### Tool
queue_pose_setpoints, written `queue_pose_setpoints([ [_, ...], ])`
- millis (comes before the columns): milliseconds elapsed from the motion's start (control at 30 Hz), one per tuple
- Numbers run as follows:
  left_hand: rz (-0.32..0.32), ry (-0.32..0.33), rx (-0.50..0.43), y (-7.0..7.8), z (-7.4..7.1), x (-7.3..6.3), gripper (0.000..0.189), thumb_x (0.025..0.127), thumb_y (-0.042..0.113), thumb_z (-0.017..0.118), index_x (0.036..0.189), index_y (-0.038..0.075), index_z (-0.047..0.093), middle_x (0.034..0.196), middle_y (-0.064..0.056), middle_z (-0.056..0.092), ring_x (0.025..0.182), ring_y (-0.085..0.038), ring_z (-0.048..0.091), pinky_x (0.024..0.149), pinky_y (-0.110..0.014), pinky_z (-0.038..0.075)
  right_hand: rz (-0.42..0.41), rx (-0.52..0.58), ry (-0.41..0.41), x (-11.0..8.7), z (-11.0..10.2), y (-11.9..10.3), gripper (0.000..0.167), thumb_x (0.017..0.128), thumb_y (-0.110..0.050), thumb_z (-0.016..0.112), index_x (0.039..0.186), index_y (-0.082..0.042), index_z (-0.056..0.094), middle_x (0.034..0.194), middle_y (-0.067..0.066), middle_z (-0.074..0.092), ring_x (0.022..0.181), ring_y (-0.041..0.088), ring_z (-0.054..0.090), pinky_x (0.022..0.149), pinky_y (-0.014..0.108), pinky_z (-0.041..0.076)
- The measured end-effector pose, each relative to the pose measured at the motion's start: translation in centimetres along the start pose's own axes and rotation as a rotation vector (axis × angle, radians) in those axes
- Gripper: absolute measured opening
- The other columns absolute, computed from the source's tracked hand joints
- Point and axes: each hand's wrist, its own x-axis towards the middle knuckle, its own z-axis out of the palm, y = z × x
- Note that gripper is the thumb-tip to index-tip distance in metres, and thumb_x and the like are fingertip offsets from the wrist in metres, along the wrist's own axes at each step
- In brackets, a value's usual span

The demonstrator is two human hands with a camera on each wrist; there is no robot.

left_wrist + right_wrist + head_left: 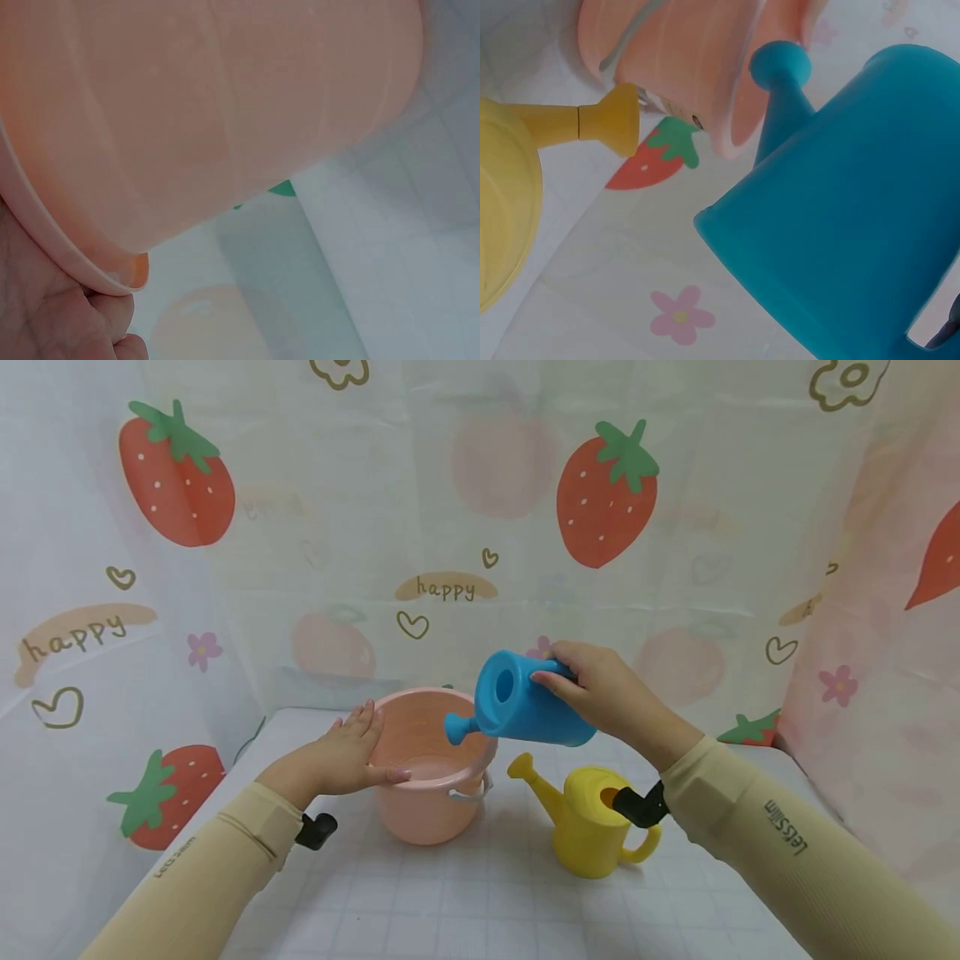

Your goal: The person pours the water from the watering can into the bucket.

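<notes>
A pink bucket [429,817] stands upright on the table. My left hand [333,760] rests on its left rim, fingers extended along the edge and thumb across the near side. In the left wrist view, part of that hand [56,315] lies against the rim of the bucket [247,97]. My right hand [607,689] grips the handle of a blue watering can [525,706], held in the air and tilted, its spout head over the bucket's opening. The right wrist view shows this blue can [847,210] close up, spout toward the bucket [682,52]. No water is visible leaving the spout.
A yellow watering can [592,835] stands upright to the right of the bucket, spout pointing left, below my right forearm. The table [420,918] has a pale checked cover. Behind and beside it hangs a curtain [315,568] printed with strawberries.
</notes>
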Motion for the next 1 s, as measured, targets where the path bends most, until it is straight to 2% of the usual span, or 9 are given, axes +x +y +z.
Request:
queue_pose_setpoints([
  [333, 0.002, 0.015, 0.000, -0.03, 0.17, 0.07, 0.114, 0.076, 0.076, 0.042, 0.143, -0.009, 0.006, 0.149, -0.027, -0.003, 0.137, -0.040, -0.002, 0.109, -0.055, 0.006, -0.013, -0.002, 0.004, 0.13, 0.03, 0.10, 0.024, 0.089, -0.035, 0.057, 0.092, -0.012, 0.055, 0.092, 0.005, 0.062, 0.086, 0.023, 0.060, 0.079, 0.047, 0.051],
  [567, -0.009, -0.003, 0.006, -0.04, 0.16, 0.08, 0.114, 0.075, 0.076, 0.042, 0.143, -0.008, 0.005, 0.149, -0.026, -0.004, 0.137, -0.039, -0.002, 0.109, -0.054, 0.005, -0.009, -0.007, -0.008, 0.19, 0.15, 0.02, 0.025, 0.089, -0.036, 0.058, 0.093, -0.012, 0.056, 0.093, 0.005, 0.062, 0.087, 0.024, 0.060, 0.078, 0.048, 0.051],
  [733, -0.014, -0.005, 0.004, -0.14, 0.22, 0.15, 0.116, 0.074, 0.078, 0.040, 0.143, -0.008, 0.004, 0.149, -0.025, -0.005, 0.137, -0.039, -0.002, 0.109, -0.054, 0.004, -0.038, -0.014, 0.005, 0.16, 0.21, 0.01, 0.024, 0.088, -0.035, 0.058, 0.093, -0.012, 0.056, 0.092, 0.005, 0.062, 0.086, 0.023, 0.061, 0.078, 0.047, 0.052],
  [1000, -0.006, 0.006, 0.003, -0.19, 0.27, 0.22, 0.111, 0.078, 0.072, 0.045, 0.143, -0.008, 0.005, 0.149, -0.026, -0.003, 0.137, -0.039, -0.003, 0.109, -0.054, 0.005, -0.111, -0.043, 0.029, 0.19, 0.11, -0.07, 0.022, 0.088, -0.033, 0.060, 0.092, -0.011, 0.056, 0.088, 0.004, 0.062, 0.082, 0.021, 0.059, 0.077, 0.043, 0.053],
])
